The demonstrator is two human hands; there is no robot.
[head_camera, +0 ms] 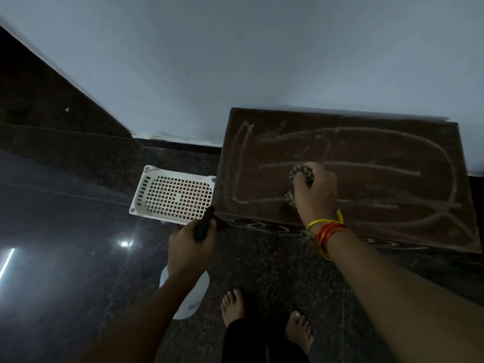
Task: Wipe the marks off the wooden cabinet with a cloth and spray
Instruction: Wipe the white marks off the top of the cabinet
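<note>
The dark brown wooden cabinet top [366, 153] stands against the wall at the right, covered with whitish chalk-like lines and loops. My right hand [315, 191] presses a bunched, patterned cloth [303, 172] onto the middle of that top, on one of the horizontal lines. My left hand [187, 247] grips a spray bottle by its black trigger head [203, 224], which points toward the cabinet's near left corner. The bottle's white body [192, 297] hangs below my wrist, partly hidden by my forearm.
A white perforated plastic basket [146, 189] lies on the dark polished floor just left of the cabinet. My two bare feet [235, 305] stand on the floor in front. A pale wall runs behind, with a dark sloped surface at the far left.
</note>
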